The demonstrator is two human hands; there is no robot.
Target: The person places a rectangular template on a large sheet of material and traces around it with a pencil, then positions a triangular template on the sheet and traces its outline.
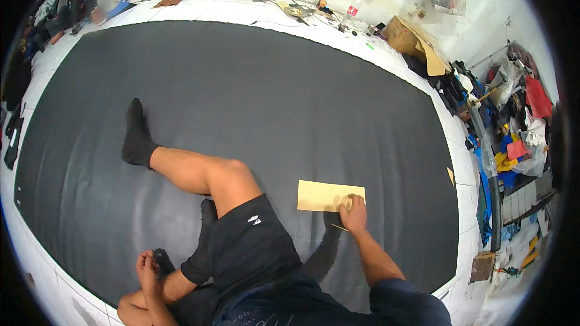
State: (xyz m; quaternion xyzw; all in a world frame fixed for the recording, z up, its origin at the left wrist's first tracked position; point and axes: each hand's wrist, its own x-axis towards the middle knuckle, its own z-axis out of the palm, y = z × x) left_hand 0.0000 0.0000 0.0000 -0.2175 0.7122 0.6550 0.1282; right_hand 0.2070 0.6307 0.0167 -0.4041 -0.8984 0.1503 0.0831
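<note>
**Card on black sheet**

The right hand (352, 210) presses flat, fingers spread, on a tan card (323, 195) lying on the black sheet (241, 96), with a thin stick (339, 227) under the wrist. The card looks light, stiff and likely to slide; best lifted by an edge. The left hand (147, 265) curls around a dark object. At 1 o'clock sits a brown cardboard box (403, 35).
</note>
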